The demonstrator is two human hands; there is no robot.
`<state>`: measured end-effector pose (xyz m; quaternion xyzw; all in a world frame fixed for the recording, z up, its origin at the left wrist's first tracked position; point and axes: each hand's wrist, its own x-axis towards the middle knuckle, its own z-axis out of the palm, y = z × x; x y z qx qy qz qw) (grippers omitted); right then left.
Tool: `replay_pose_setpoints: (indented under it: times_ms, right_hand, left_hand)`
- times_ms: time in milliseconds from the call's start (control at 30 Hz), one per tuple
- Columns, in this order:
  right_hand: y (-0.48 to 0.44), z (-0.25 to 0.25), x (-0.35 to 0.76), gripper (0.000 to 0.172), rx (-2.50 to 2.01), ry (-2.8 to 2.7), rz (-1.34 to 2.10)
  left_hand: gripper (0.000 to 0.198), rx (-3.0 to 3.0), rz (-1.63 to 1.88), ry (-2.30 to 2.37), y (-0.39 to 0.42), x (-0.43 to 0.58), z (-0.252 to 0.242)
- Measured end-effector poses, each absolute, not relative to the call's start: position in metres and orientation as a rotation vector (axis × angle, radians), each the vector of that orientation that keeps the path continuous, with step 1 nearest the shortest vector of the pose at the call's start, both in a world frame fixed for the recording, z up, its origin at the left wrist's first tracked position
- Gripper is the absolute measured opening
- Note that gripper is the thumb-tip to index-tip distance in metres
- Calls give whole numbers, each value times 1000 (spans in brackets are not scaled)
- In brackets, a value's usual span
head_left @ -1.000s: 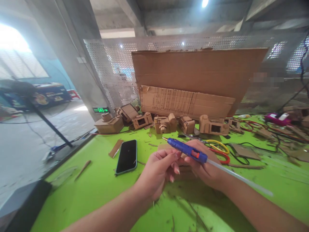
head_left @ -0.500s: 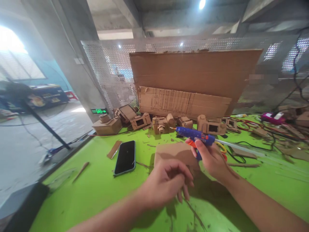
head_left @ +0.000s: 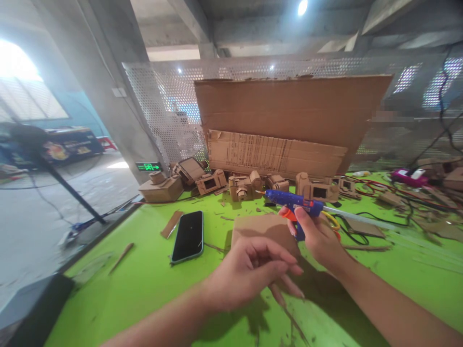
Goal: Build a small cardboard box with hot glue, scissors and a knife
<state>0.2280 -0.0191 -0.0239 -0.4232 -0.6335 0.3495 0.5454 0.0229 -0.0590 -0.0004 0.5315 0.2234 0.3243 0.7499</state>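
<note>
My right hand (head_left: 318,238) grips a blue glue gun (head_left: 292,200) by its handle. The nozzle points left and a clear glue stick (head_left: 361,218) trails out of the back to the right. My left hand (head_left: 253,272) hovers low over the green table (head_left: 137,279), fingers loosely apart and stretched to the right, holding nothing. A flat brown cardboard piece (head_left: 262,229) lies just beyond the left hand and under the gun.
A black phone (head_left: 188,236) lies left of the cardboard piece. Several small cardboard camera models (head_left: 246,185) line the back, before a big cardboard sheet (head_left: 289,115). Scissors (head_left: 331,224), cables and scraps clutter the right side. A fan stands off the table's left edge.
The right hand swung the glue gun up and away, nozzle now pointing left. The left hand let go of the gun, dropped lower and opened its fingers. The cardboard piece is uncovered.
</note>
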Motion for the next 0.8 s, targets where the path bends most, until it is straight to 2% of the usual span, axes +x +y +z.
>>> replay_pose_setpoints:
  times_ms: [333,500,633,800]
  right_hand:
    - [-23,-20,229,47,-1006,-1555,782]
    - [-26,-21,230,43,-1024,-1648,717]
    - [-28,-21,230,39,-1012,-1737,665]
    - [-32,-11,225,27,-856,-1952,541]
  left_hand:
    - [17,950,899,363,-41,16,-4]
    - [37,862,1010,478,-38,17,-1]
    - [24,879,1070,634,-37,18,1]
    - [27,863,1057,626,-37,19,2]
